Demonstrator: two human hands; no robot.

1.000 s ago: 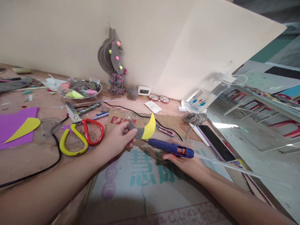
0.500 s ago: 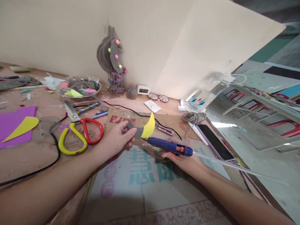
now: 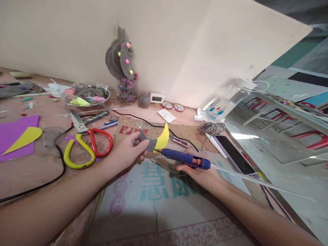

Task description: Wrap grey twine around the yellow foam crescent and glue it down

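Observation:
Between the thumb and fingers of my left hand (image 3: 135, 147) is a yellow crescent cutout (image 3: 162, 138), its left part wrapped in grey yarn (image 3: 151, 144). My right hand (image 3: 198, 172) is closed around a dark blue hot glue gun (image 3: 184, 158), and a long clear glue stick (image 3: 258, 180) sticks out of its back end. The gun's nozzle (image 3: 158, 150) is at the lower edge of the crescent, where the yarn meets bare yellow; whether it touches cannot be made out. Beneath both hands lies printed cardboard (image 3: 133, 205).
Large scissors (image 3: 87, 143) with red and yellow handles lie left, beside purple foam sheet (image 3: 28, 130). Behind are a bowl of craft bits (image 3: 107, 97), a yarn ball (image 3: 144, 100) and a small digital clock (image 3: 156, 98). Right are a yarn skein (image 3: 212, 128), a phone (image 3: 235, 155) and a plastic bottle (image 3: 225, 102).
The glue gun's nozzle has shifted very slightly upward along the crescent's lower edge. Both hands keep their hold, and the rest looks the same.

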